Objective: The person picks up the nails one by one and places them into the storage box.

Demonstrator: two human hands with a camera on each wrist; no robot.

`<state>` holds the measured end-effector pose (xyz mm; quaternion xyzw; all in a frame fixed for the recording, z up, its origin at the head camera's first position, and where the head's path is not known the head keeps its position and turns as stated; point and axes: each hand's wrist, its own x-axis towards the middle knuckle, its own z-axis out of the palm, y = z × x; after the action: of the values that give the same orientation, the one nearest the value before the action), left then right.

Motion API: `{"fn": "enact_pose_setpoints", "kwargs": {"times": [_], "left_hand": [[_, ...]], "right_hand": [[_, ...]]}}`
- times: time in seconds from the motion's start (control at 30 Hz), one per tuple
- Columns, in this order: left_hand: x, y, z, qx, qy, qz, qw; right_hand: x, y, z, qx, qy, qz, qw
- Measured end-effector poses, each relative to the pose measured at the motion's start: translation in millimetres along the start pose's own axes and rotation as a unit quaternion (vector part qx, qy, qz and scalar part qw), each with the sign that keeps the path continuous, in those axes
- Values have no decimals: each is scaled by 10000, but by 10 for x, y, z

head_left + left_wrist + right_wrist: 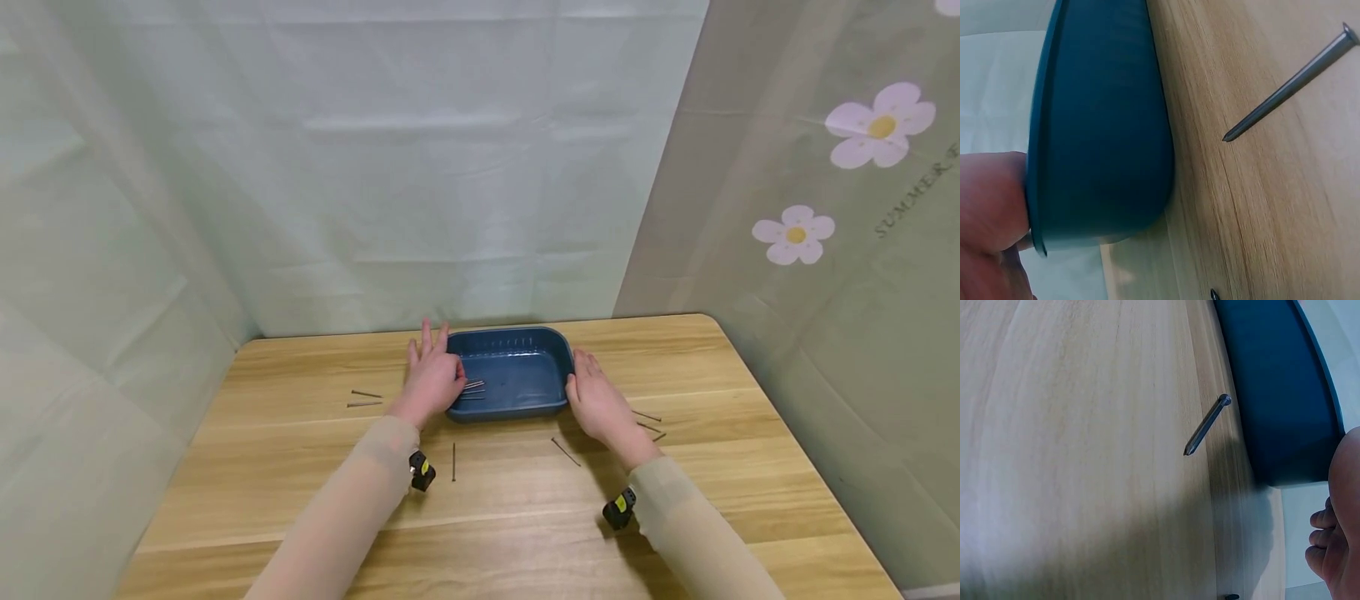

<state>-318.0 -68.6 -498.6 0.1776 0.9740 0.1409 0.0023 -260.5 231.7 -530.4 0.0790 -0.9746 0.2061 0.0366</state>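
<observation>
The left grip (427,383) rests at the left end of a blue tray (525,379), thumb and index finger close together just over its inside, the other fingers spread; whether they pinch a nail cannot be told. The right grip (600,404) lies against the tray's right end with fingers stretched.

In the head view, the tray stands on a wooden worktop (495,533) between the two grips. Several nails (475,391) lie inside it, just right of the left grip's fingertips. A pair of nails (367,393) lies left of the left grip, a single nail (453,462) nearer the person than that grip, a slanted nail (566,452) just left of the right grip's wrist, and a small group of nails (647,415) to its right.

In the left wrist view, the left grip touches the tray's rim; a nail lies across the tray's wall from it.

In the right wrist view, the right grip touches the tray's corner, another nail lying beyond the wall.
</observation>
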Motion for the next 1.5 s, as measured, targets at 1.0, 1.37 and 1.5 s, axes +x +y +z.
{"fn": "enact_pose_setpoints", "kwargs": {"times": [1.0, 1.37, 1.5], "left_hand": [[75, 132, 73, 936, -208, -426, 9945], [70, 122, 88, 798, -226, -425, 9956], [66, 110, 94, 797, -205, -439, 9956]], "right_hand": [[16, 17, 11, 15, 7, -12, 10000], [-2, 3, -2, 5, -36, 36, 10000], [2, 0, 0, 6, -31, 23, 10000]]}}
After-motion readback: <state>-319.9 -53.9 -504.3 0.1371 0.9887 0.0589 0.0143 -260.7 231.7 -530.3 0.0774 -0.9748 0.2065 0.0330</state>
